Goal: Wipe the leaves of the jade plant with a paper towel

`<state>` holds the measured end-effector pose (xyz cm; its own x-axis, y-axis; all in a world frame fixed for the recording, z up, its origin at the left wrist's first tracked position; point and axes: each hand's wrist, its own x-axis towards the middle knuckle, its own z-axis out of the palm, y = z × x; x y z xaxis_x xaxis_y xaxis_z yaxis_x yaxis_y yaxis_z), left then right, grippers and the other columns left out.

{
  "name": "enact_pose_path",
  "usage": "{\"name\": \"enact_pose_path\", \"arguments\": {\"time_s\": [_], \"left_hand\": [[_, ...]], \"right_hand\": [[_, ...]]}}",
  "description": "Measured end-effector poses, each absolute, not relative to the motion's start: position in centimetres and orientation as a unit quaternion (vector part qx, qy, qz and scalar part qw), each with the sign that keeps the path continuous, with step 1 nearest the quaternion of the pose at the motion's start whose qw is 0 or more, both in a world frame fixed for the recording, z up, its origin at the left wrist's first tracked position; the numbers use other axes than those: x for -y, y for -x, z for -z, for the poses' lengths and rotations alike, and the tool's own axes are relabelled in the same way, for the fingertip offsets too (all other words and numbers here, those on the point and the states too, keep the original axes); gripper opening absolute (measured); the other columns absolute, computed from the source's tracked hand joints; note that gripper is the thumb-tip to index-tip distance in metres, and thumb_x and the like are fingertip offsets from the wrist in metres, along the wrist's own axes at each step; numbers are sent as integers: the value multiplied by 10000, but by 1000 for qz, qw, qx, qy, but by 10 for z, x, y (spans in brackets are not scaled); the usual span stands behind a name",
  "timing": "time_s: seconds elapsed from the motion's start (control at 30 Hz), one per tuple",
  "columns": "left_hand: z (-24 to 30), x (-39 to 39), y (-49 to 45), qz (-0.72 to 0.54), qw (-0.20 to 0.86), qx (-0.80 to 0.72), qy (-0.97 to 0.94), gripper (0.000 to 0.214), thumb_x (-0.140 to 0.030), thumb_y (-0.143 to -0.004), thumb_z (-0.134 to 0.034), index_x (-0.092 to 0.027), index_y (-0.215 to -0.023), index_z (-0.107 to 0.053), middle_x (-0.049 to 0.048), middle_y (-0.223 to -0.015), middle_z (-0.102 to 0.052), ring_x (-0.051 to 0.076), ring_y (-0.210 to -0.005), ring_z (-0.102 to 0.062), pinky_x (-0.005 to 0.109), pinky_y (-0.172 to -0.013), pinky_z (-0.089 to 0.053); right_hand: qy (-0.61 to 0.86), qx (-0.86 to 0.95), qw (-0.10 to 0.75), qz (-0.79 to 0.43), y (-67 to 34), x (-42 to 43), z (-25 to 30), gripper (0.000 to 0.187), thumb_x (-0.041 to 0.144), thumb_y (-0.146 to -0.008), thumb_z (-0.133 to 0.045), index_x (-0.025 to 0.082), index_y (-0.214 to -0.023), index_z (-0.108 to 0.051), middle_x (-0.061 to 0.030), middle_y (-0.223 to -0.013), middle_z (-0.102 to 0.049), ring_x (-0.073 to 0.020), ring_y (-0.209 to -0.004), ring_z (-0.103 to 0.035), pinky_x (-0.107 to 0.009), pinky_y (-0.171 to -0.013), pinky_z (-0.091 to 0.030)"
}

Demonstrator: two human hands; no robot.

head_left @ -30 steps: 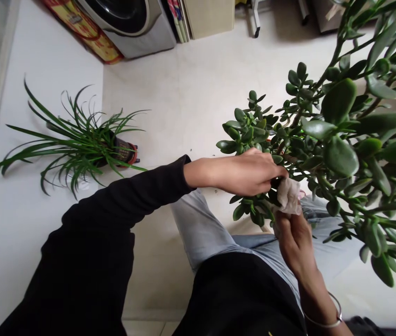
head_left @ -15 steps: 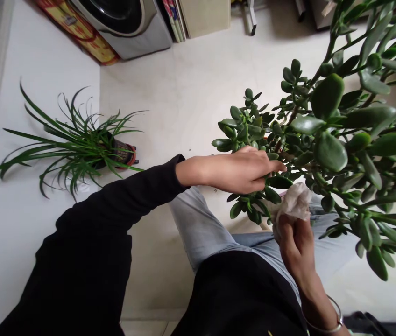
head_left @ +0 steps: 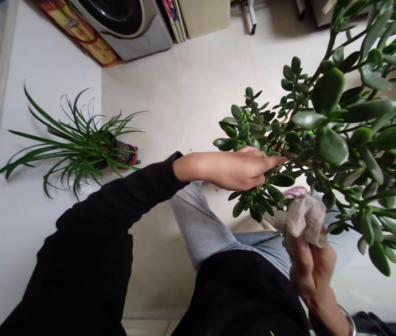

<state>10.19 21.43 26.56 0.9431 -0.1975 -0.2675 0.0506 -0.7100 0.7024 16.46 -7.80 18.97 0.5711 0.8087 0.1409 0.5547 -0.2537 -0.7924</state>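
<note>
Left hand (head_left: 233, 170): fingers extended, touching jade plant (head_left: 331, 145) leaves
Right hand (head_left: 313, 270): closed, pinching crumpled cloth (head_left: 305, 219)

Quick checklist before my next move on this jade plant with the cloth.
1. The right hand grips the crumpled cloth: ok.
2. The left hand rests against the jade plant, among its leaves: ok.
3. Cloth touching a leaf: cannot tell, it sits very close.
4. Cloth clean enough: cannot tell from this view.
5. The spider plant stands upright in its pot, well apart from both hands: ok.
</note>
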Motion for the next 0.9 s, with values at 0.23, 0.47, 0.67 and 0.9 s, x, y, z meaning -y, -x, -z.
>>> {"name": "enact_pose_path", "arguments": {"time_s": [0.23, 0.47, 0.67, 0.9], "left_hand": [[-264, -211, -100, 155, 349, 44, -923, 683, -171, -983, -377, -149, -1658, -273, 143, -1303, -670, 268, -1301, -567, 384, -1153, -396], [-258, -213, -97, 143, 359, 42, -921, 771, -121, -937, -416, -146, -1679, -204, 129, -1227, -691, 257, -1244, -590, 379, -1142, -398], [-258, -210, -97, 140, 369, 42, -918, 807, -130, -917, -430, -157, -1684, -181, 153, -1268, -681, 275, -1227, -593, 392, -1102, -431], [-259, -211, -98, 124, 370, 35, -920, 843, -143, -890, -457, -193, -1687, -188, 126, -1231, -698, 270, -1194, -609, 387, -1104, -422]], "right_hand": [[772, 542, 312, -118, -176, 7, -243, 394, 252, -1068, -371, 176, -1361, -624, -141, -1147, -696, -254, -960, -698, -347, -711, -562], [805, 551, 204, -77, -180, 8, -246, 372, 306, -1079, -385, 165, -1276, -668, -104, -1068, -698, -150, -638, -605, -270, -517, -400], [803, 555, 204, -67, -186, 10, -246, 359, 292, -1079, -392, 159, -1237, -685, -89, -1013, -696, -131, -606, -581, -257, -492, -381], [807, 547, 210, -75, -187, 6, -249, 379, 321, -1075, -388, 215, -1314, -662, -88, -1025, -686, -143, -619, -583, -266, -493, -390]]}}
